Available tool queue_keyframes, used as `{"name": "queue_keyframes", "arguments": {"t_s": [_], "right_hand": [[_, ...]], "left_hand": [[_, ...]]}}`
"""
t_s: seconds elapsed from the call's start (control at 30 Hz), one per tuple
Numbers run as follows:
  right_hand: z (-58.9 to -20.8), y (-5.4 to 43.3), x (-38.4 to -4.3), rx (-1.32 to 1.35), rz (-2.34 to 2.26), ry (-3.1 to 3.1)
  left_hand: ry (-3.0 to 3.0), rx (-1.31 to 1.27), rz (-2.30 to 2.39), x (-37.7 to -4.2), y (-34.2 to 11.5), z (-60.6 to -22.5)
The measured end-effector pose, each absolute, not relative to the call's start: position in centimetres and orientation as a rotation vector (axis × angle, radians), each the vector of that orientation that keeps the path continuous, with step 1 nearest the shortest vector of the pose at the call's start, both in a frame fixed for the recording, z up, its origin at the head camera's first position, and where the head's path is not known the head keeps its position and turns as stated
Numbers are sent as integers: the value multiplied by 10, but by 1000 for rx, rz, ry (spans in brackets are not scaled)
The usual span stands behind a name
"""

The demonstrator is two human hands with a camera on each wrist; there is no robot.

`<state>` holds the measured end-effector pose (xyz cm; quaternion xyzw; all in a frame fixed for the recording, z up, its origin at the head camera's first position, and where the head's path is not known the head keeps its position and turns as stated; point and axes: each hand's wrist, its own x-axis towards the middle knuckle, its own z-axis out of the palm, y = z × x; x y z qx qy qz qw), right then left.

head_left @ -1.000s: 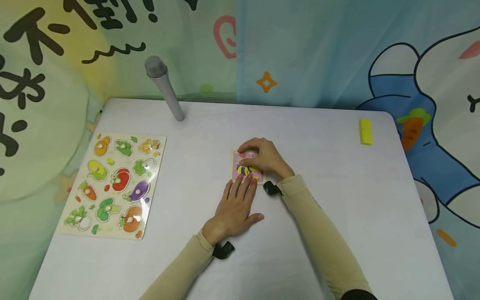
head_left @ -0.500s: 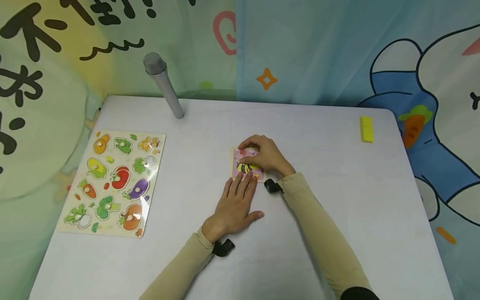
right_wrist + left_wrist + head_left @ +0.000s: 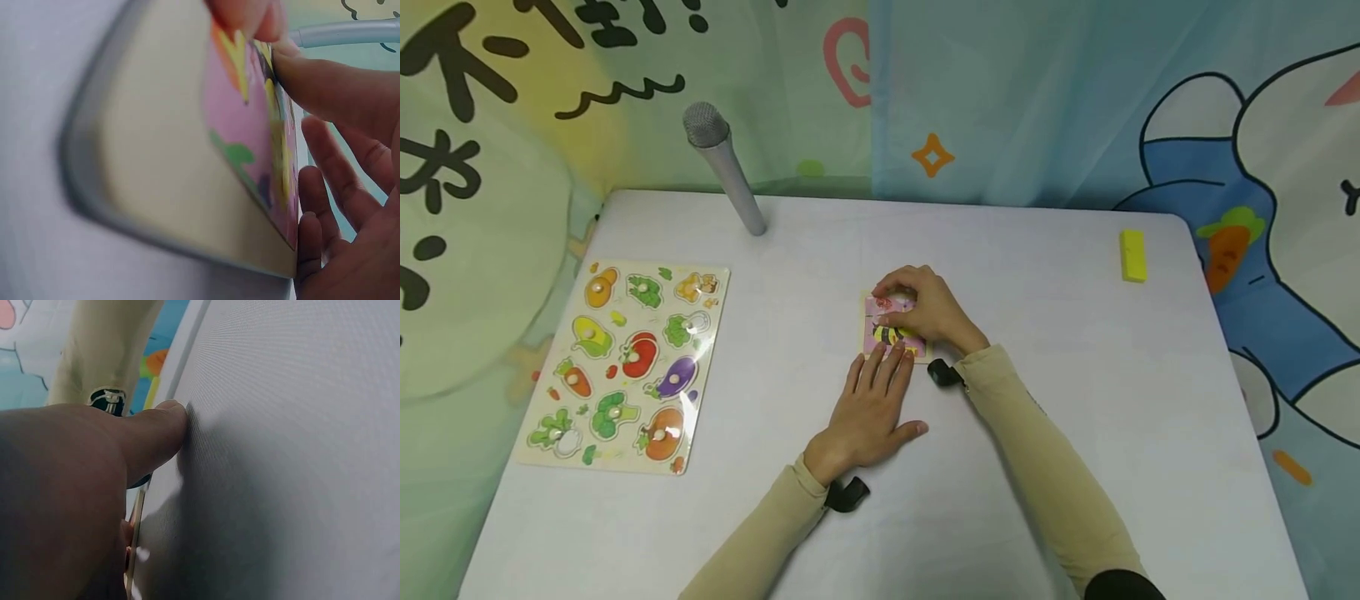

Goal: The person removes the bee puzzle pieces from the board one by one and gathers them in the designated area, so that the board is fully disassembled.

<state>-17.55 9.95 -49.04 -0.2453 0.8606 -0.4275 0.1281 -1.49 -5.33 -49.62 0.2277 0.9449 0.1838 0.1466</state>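
A small board puzzle [image 3: 888, 336] with a pink picture and a striped bee lies flat on the white table. My left hand [image 3: 863, 421] lies palm down, fingers extended, its fingertips resting on the puzzle's near edge. Over the picture sits my right hand [image 3: 931, 311], the thumb touching the surface beside the bee and the index finger reaching the far edge. Seen from the right wrist, the pale wooden border of the puzzle [image 3: 156, 131] fills the middle, and the right hand's other fingers [image 3: 315, 190] hang loosely bent. The left wrist view shows the left thumb [image 3: 153, 434] against the cloth.
A larger vegetable puzzle board [image 3: 625, 371] with knobbed pieces lies at the left. Behind it a grey microphone [image 3: 726, 171] stands upright, leaning a little in view. A yellow block [image 3: 1133, 256] rests near the far right corner. Printed curtains [image 3: 1000, 100] hang behind the table.
Both hands keep their places on the bee puzzle. The whole head view has shifted slightly, so the scene sits a little higher.
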Motion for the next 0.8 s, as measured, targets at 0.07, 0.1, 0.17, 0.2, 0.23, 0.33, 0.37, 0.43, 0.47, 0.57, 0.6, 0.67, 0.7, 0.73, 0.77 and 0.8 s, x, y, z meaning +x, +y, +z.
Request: {"name": "queue_keyframes", "arguments": {"t_s": [0.07, 0.1, 0.17, 0.2, 0.23, 0.33, 0.37, 0.43, 0.47, 0.57, 0.6, 0.67, 0.7, 0.73, 0.77, 0.8], "right_hand": [[-490, 99, -175, -717, -1238, 2511], [-490, 99, -175, -719, -1237, 2514], [-489, 99, -174, -722, -1235, 2515], [-489, 99, -174, -722, -1235, 2513], [-489, 98, -174, -723, -1236, 2511], [-489, 98, -173, -722, -1234, 2508], [-489, 98, -173, -717, -1234, 2506], [-490, 99, -173, -708, -1228, 2506], [-489, 99, -173, -701, -1225, 2505], [-488, 99, -172, -674, -1223, 2498], [-488, 99, -172, -670, -1222, 2499], [-488, 99, -172, -662, -1230, 2495], [-487, 99, -172, -662, -1236, 2493], [-487, 99, -172, -664, -1242, 2492], [-487, 99, -172, -663, -1248, 2490], [-487, 99, -172, -666, -1255, 2489]], "left_hand": [[2725, 656, 537, -15, -53, -498], [2722, 654, 535, -15, -53, -498], [2719, 650, 534, -15, -53, -497], [2724, 651, 537, -15, -53, -497], [2727, 651, 539, -15, -53, -496], [2732, 651, 537, -14, -53, -495], [2736, 653, 534, -14, -53, -494], [2739, 654, 527, -13, -53, -494], [2740, 654, 519, -13, -53, -494], [2734, 653, 508, -13, -53, -492], [2731, 652, 506, -13, -53, -492], [2726, 651, 506, -14, -53, -491], [2725, 651, 511, -14, -53, -492], [2723, 650, 513, -14, -53, -492], [2724, 651, 519, -14, -53, -492], [2721, 651, 525, -14, -53, -493]]}}
